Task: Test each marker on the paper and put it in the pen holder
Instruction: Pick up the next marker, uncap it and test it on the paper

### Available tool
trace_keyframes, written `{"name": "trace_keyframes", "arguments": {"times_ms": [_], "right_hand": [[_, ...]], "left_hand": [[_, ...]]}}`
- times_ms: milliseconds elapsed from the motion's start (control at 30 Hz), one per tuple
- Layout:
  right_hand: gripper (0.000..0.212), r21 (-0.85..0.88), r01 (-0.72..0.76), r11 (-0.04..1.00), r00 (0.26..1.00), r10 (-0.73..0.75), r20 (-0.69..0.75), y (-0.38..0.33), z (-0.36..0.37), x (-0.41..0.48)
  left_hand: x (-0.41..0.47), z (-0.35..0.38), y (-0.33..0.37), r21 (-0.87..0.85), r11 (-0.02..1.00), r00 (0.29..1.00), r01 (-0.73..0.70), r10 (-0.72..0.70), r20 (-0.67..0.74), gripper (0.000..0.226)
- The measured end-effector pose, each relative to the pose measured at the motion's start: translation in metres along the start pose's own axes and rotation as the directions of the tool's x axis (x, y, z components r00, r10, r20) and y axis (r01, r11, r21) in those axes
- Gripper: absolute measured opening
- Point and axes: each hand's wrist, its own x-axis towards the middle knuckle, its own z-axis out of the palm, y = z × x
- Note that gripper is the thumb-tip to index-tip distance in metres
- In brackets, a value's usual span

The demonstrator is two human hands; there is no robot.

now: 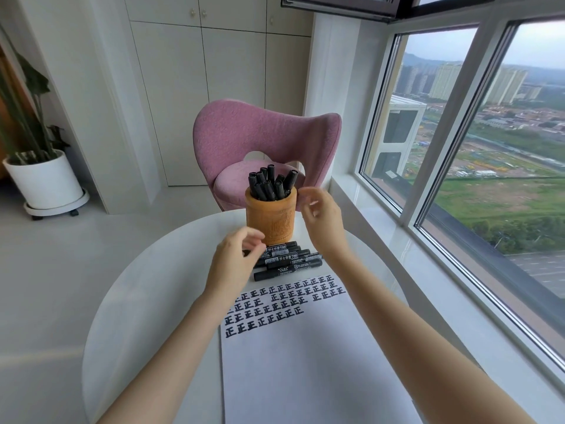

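Note:
A carved wooden pen holder [271, 217] stands at the far side of the round white table [146, 301], filled with several black markers [270, 183]. Several more black markers [287, 261] lie side by side just in front of it. A white paper [305, 362] with rows of black test characters at its top lies nearer to me. My left hand [237, 255] hovers over the left ends of the lying markers, fingers curled and slightly apart, holding nothing. My right hand [321, 220] is raised beside the holder's right rim, fingers apart and empty.
A pink upholstered chair [263, 133] stands behind the table. A window sill and large windows [458, 179] run along the right. A potted plant in a white pot [42, 179] stands on the floor at the far left, with white cabinets behind.

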Motion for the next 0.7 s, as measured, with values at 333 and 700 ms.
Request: {"name": "trace_keyframes", "arguments": {"times_ms": [333, 700], "right_hand": [[0.026, 0.069, -0.273, 0.960, 0.950, 0.257, 0.175, -0.015, -0.029, -0.068], [0.038, 0.219, -0.725, 0.653, 0.658, 0.563, 0.499, -0.034, -0.046, -0.110]], "left_hand": [[-0.031, 0.008, -0.013, 0.245, 0.969, 0.996, 0.007, -0.029, 0.085, 0.015], [-0.053, -0.006, 0.010, -0.061, 0.998, 0.997, -0.021, 0.026, 0.076, 0.011]]}}
